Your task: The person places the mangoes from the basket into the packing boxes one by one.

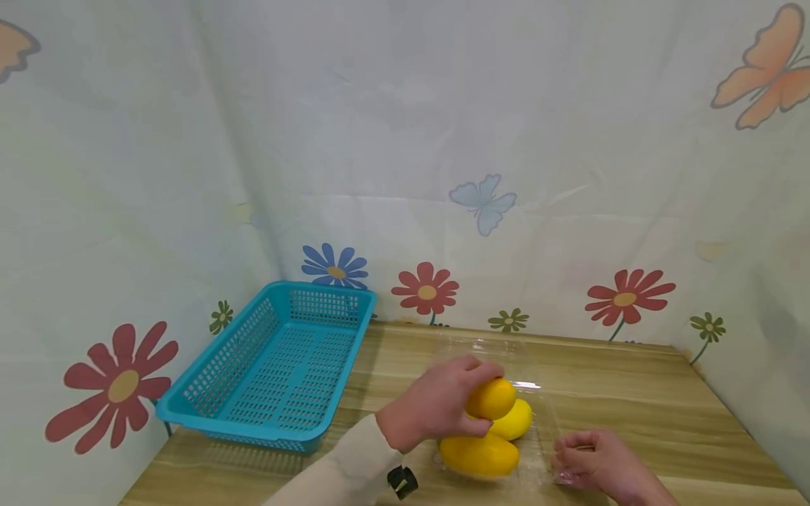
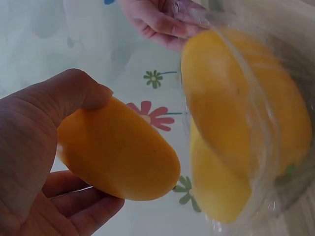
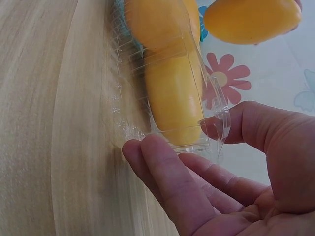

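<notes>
My left hand [image 1: 433, 402] grips a yellow-orange mango [image 1: 496, 398] between thumb and fingers. In the left wrist view that mango [image 2: 120, 152] is held apart from the others, beside the clear plastic box [image 2: 268, 132]. More yellow mangoes lie in the box, one nearest me [image 1: 479, 455] and another behind it [image 1: 517, 420]. At the box's right end, my right hand [image 1: 601, 460] pinches the thin clear rim. The right wrist view shows the thumb over the rim [image 3: 224, 118] and the fingers underneath and outside, next to a mango [image 3: 174, 98].
A blue-green perforated basket [image 1: 344, 393] stands to the left on the wood-grain table [image 1: 664, 407], with nothing visible inside. The box's clear lid [image 1: 484, 346] lies folded back toward the wall. A pale curtain [image 1: 380, 140] printed with flowers and butterflies closes off the back and sides.
</notes>
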Available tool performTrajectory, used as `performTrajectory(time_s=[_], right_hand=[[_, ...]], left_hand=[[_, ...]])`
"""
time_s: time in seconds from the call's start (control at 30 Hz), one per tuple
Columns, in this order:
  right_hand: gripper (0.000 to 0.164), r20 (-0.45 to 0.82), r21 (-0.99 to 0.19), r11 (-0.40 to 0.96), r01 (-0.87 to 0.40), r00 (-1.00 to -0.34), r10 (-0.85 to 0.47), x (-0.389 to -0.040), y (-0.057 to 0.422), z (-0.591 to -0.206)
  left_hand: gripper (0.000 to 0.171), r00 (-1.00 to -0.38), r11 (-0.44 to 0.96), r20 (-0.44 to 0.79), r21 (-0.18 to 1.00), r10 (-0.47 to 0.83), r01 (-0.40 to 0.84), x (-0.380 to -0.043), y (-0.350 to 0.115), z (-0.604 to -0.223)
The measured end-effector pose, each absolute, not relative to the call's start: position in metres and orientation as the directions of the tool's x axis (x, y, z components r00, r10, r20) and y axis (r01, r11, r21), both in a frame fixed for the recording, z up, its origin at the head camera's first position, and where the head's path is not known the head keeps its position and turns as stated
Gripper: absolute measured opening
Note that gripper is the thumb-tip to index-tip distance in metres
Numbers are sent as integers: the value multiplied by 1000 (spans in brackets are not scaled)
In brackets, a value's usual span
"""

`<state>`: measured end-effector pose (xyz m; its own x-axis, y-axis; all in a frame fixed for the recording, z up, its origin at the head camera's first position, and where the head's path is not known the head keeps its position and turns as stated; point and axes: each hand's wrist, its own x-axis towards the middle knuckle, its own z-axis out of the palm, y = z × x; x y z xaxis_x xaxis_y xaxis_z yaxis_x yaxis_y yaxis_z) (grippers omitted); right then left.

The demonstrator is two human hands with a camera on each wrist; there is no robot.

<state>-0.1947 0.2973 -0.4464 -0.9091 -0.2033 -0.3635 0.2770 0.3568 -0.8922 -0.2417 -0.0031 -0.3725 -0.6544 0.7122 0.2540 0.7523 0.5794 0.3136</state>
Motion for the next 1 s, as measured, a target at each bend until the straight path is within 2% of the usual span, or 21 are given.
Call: performTrajectory(time_s=[0.17, 0.3, 0.63, 1.0], right_hand=[[38, -366, -900, 327, 288, -907, -208, -194, 296, -446], [39, -339, -915, 309, 261, -911, -236, -193, 297, -447], [38, -362, -903, 323, 282, -905, -222, -196, 299, -448], [34, -396, -883, 341, 323, -902, -170, -196, 297, -447]], left_hand=[[60, -642, 517, 209, 435, 738, 737, -244, 6, -380], [61, -634, 491, 196, 479, 748, 728, -246, 14, -388], [63, -572, 418, 205, 499, 794, 759, -251, 34, -396], [63, -650, 484, 66, 611, 757, 626, -254, 54, -407]])
